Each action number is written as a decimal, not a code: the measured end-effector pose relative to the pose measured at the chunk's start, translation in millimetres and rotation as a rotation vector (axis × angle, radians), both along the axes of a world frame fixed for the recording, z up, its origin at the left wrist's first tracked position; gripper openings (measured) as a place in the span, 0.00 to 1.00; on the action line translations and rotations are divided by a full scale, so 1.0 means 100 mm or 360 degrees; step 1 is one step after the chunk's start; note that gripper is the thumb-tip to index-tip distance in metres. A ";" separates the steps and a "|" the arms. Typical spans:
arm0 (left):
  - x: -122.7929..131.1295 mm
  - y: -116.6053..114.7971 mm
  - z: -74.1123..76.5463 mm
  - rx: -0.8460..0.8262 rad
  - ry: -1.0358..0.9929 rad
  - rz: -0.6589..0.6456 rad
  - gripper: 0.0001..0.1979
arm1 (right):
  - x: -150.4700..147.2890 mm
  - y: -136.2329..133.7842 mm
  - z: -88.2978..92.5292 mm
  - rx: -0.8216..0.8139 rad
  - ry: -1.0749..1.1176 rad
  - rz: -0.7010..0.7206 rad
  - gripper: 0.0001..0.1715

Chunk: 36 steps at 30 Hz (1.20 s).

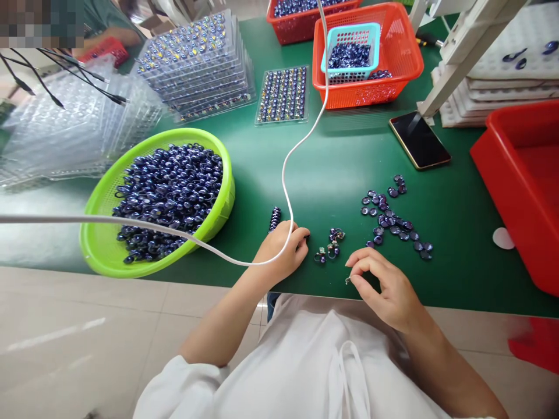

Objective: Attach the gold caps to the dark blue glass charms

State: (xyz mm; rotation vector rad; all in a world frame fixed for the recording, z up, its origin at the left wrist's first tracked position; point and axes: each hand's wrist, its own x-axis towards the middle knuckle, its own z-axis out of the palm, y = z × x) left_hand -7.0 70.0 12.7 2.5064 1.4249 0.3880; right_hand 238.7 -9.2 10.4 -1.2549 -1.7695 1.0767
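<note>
Right now, a small metallic piece is sitting between the thumb and forefinger of the right hand, which is pinching it near the front edge of the green table. The left hand is curling over the tabletop, a dark bit showing at its fingertips; whether it is gripping that bit, I cannot tell. Dark pieces with metal fittings are lying between the hands, while a row of dark rings is stretching out just beyond the left. Past the right hand, purple discs are lying loose. Leftward, a lime-green basket is holding heaped glossy loops. Farther back, a filled clear tray is lying beside stacked trays, and a turquoise basket is sitting inside an orange-red basket.
</note>
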 end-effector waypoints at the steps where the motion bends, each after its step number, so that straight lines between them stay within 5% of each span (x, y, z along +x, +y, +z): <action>1: -0.01 0.00 0.02 0.0006 -0.0023 -0.0002 0.12 | 0.00 0.00 0.00 -0.0001 0.0014 -0.0004 0.07; 7: 0.00 -0.13 0.10 -0.0050 -0.0741 0.0135 0.12 | -0.02 -0.01 -0.05 -0.0093 0.0195 -0.0121 0.07; 12: 0.21 -0.32 0.08 -0.1153 -0.1812 0.0233 0.12 | -0.13 -0.02 -0.02 0.0076 0.0408 -0.0201 0.07; 15: 0.35 -0.37 0.04 -0.1507 -0.2179 0.0349 0.13 | -0.20 -0.02 0.04 0.0297 0.0371 -0.0123 0.11; 21: 0.45 -0.40 0.00 -0.1555 -0.2317 0.0442 0.12 | -0.23 0.02 0.06 0.0582 0.0154 -0.0090 0.17; 36: 0.48 -0.44 0.00 -0.1477 -0.2321 0.0515 0.10 | -0.27 0.00 0.04 0.0465 0.0158 -0.0200 0.13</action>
